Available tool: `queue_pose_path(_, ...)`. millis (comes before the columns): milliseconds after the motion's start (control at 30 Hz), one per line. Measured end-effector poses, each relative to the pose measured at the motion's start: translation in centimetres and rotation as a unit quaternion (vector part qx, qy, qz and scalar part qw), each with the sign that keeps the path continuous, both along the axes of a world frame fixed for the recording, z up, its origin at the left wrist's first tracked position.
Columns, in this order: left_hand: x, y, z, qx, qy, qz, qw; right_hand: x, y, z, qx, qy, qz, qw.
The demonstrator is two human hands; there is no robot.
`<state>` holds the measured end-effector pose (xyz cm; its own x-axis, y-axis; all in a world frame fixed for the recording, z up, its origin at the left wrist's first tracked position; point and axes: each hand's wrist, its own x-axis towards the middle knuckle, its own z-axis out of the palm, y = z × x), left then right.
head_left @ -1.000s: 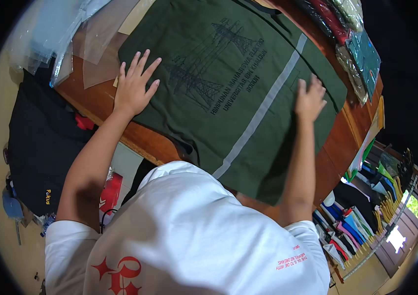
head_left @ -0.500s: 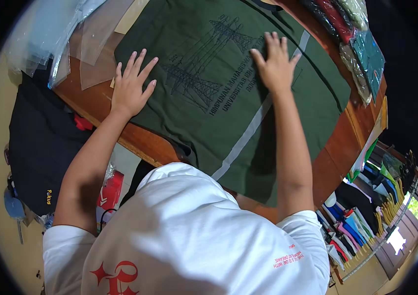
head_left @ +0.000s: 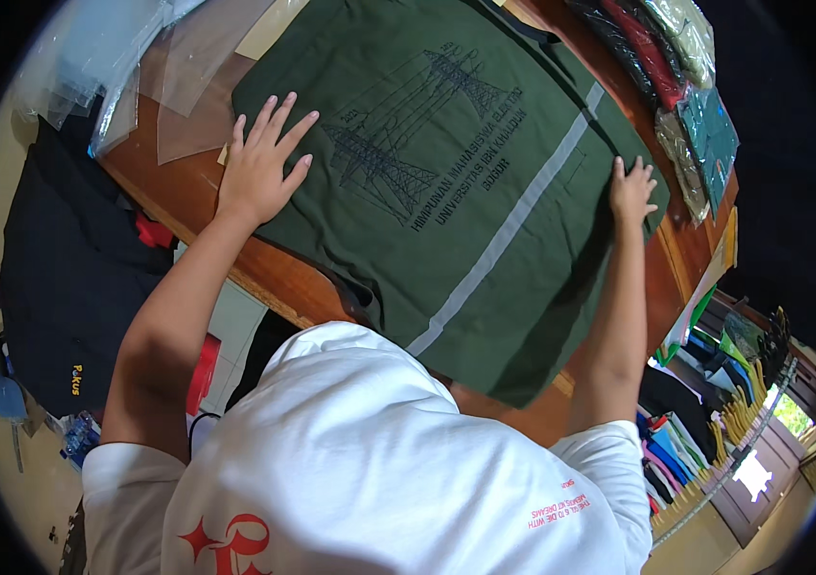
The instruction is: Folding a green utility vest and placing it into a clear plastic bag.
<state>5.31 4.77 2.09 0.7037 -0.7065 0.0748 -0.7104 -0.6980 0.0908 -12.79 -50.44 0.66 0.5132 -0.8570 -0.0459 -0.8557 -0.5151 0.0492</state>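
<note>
A dark green garment [head_left: 485, 278] lies spread on the wooden table in front of me. Dark line drawings of pylons and lettering cover its upper part, and a grey stripe [head_left: 485, 257] crosses it diagonally. My left hand [head_left: 264, 163] rests flat on its left edge, fingers stretched and apart. At the garment's right side, beside a dark seam, my right hand [head_left: 632, 192] touches the cloth with fingers spread and slightly bent. Neither hand holds anything.
Clear plastic bags [head_left: 101, 57] lie at the table's far left. Plastic-wrapped folded clothes [head_left: 705, 115] sit at the far right edge of the wooden table [head_left: 274, 278]. A black garment [head_left: 72, 278] hangs at left. Clothes on hangers [head_left: 705, 422] fill a rack at lower right.
My right hand has moved right and nearer, from beside the printed lettering to the garment's right side. My left hand stays on the left edge. The lettering is now uncovered.
</note>
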Motion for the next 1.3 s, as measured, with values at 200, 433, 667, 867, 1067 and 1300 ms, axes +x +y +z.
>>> queue_pose_path(200,0.0,0.0,0.2,0.005,0.002,-0.001,1.000,4.3,17.7,1.1,0.051,-0.174,0.393,0.901)
queue_pose_path(433,0.0,0.1,0.0,0.010,0.004,-0.002,1.000,-1.1,11.6,0.7,0.029,-0.143,0.229,0.962)
queue_pose_path(667,0.1,0.1,-0.3,0.000,-0.004,-0.004,1.000,-6.0,6.0,1.5,0.012,-0.045,0.013,0.999)
queue_pose_path(867,0.3,0.2,-0.4,0.012,-0.015,-0.004,1.000,-6.8,29.2,2.9,0.119,-0.100,0.376,0.913)
queue_pose_path(1067,0.4,0.2,-0.6,0.009,-0.029,-0.009,1.000,-15.6,28.4,2.8,0.118,-0.109,0.238,0.958)
queue_pose_path(1300,0.6,0.2,-0.8,-0.004,-0.016,-0.015,1.000,-23.5,23.2,3.0,0.073,-0.011,-0.112,0.991)
